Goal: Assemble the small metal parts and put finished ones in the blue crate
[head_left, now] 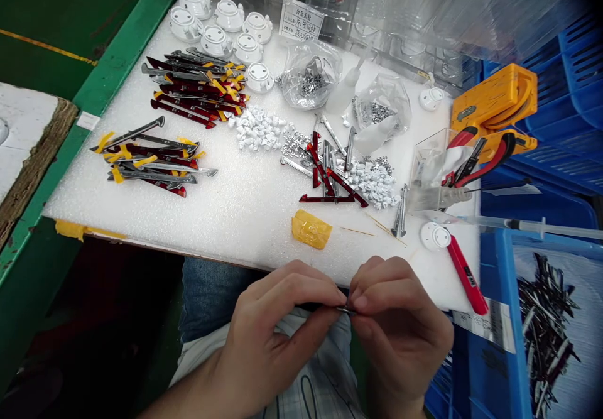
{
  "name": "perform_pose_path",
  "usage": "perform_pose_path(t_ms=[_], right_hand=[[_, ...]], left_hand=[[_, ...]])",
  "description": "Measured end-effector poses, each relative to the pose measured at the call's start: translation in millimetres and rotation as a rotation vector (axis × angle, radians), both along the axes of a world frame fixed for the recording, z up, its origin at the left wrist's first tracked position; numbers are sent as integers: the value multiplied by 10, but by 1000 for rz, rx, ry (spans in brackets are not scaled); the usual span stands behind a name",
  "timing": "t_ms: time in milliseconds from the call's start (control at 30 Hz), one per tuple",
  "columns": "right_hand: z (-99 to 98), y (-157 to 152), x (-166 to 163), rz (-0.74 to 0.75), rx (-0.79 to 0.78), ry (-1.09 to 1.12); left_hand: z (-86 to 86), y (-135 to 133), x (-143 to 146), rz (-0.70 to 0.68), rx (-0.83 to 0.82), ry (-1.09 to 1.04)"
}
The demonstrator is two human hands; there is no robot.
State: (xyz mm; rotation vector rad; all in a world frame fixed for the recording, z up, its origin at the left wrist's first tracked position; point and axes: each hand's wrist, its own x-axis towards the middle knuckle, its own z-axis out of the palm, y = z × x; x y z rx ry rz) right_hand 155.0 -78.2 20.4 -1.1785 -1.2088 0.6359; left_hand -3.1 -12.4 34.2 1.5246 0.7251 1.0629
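The left hand (277,318) and right hand (400,318) hide most of a thin dark piece (347,310). The view's bottom edge cuts off the blue bin (516,381).

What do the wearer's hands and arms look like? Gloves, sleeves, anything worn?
Left hand and right hand: no gloves, rings or wristbands visible. No sleeve shows on the left forearm; the right is mostly out of frame.

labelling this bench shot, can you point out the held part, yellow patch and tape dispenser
held part (347,310): head view, on its small exposed bit
yellow patch (311,229): head view, on its middle
tape dispenser (485,100): head view, on its body
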Motion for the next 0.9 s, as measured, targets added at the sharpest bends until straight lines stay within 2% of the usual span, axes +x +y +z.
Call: perform_pose_path(t_ms=[233, 467, 533, 667, 767, 900], right_hand=[[-8, 37, -26, -43, 18, -75], [12, 19, 56, 56, -85, -111], [2, 42, 152, -2, -94, -232], [-71, 168, 409, -284, -111, -643], [-129, 254, 574, -265, -176, -808], [-108, 289, 656, -202, -196, -854]], left_hand=[[6, 32, -3, -1, 57, 66], [-9, 55, 18, 42, 118, 102], [-14, 68, 30, 80, 146, 119], [-48, 87, 32, 137, 161, 159], [-88, 86, 8, 146, 115, 173], [-124, 98, -22, 130, 6, 174]])
